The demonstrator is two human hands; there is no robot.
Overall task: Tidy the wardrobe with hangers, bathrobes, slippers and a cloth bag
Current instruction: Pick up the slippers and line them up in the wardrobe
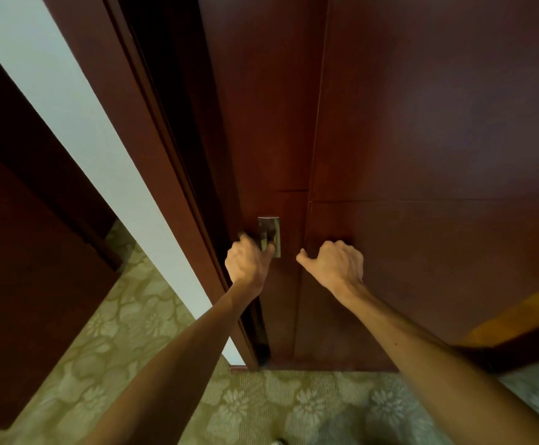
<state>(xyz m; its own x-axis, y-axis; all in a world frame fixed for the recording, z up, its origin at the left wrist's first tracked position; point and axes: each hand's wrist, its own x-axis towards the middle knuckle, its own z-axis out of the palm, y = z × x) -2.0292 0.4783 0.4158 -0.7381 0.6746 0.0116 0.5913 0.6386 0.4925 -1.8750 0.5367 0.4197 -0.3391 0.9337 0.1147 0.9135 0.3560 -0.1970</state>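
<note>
At centre frame, the left hand (248, 264) curls its fingers into the recessed metal handle (269, 236) of the left wardrobe door (261, 123); its fingertips are hidden inside. Just right, the right hand (335, 263) rests loosely curled, grasping nothing, against the right wardrobe door (438, 139). A dark gap (178, 91) upper left hides the wardrobe's contents. Patterned carpet (261, 409) fills the bottom.
</note>
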